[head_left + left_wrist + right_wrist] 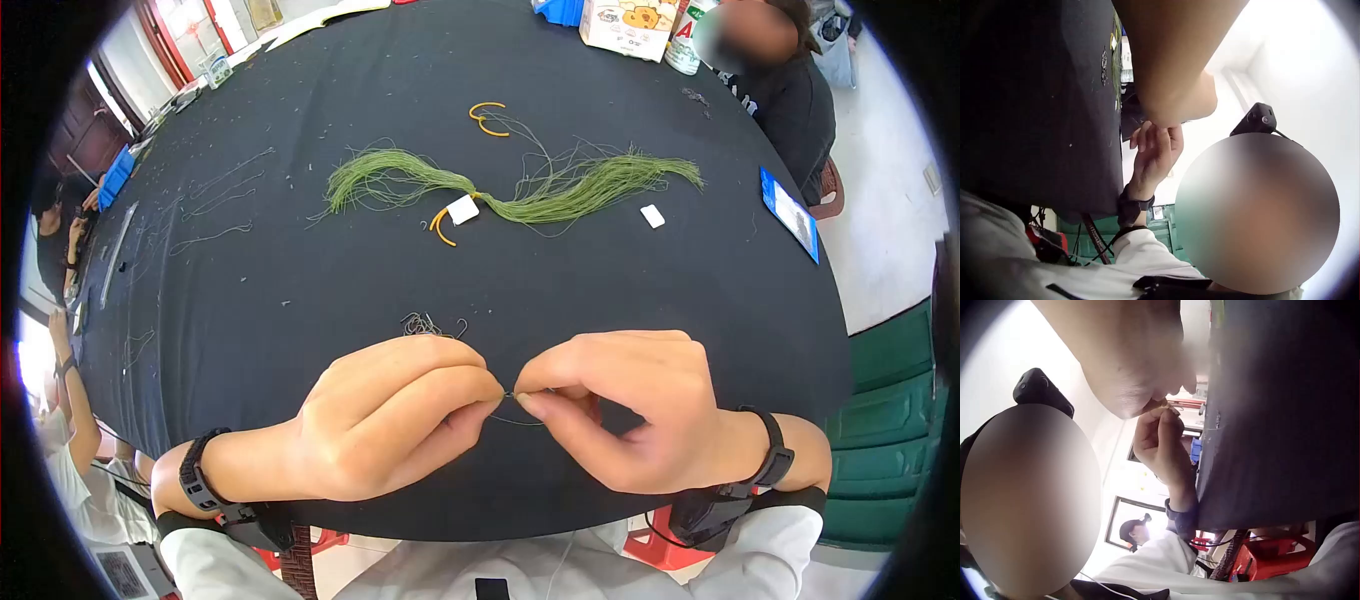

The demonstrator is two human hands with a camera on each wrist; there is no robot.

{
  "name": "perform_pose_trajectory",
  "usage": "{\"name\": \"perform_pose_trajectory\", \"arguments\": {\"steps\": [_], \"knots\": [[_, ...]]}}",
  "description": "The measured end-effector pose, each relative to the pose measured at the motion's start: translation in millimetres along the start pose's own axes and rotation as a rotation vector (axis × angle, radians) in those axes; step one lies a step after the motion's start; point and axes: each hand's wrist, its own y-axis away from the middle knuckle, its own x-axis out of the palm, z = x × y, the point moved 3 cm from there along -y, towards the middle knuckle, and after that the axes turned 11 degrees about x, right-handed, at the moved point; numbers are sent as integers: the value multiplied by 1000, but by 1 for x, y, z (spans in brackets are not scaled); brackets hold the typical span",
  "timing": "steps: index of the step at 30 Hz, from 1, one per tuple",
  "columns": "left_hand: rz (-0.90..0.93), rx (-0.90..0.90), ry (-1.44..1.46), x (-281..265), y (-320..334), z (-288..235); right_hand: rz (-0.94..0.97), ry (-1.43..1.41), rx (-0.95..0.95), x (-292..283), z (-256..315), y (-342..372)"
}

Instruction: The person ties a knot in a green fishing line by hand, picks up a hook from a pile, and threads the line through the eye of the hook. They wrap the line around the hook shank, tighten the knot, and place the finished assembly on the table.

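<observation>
Thin green strand (520,423), near the middle of the dark-covered table (350,270), spanning the short gap between the two hands with a slack loop below. The left hand (395,420) pinches it between thumb and curled forefinger; the right hand (665,400) pinches it likewise from the other side. Whether a small metal piece sits within either grasp cannot be told. The work on this strand is judged under way and unfinished, since both hands hold it and no completed join shows.

Just beyond the left hand: a small heap of hooks (425,325), loose and apparently unused. Farther off, at far centre: a large bundle of green strands (600,190), gathered near its middle, with a white tag (462,209) beside the gathering; much material is thus judged to be left. Far left: several separate strands (212,235), laid well apart from the bundle; these may be finished pieces, though their ends are too fine to confirm. Far right: a small white card (652,216) and, near the table's edge, a blue packet (790,215).
</observation>
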Motion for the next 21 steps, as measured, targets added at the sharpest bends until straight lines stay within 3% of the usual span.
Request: {"name": "perform_pose_trajectory", "arguments": {"steps": [21], "knots": [[15, -3, 37, 0, -1, 0, 23, -39, 56, -1, -9, -5]]}}
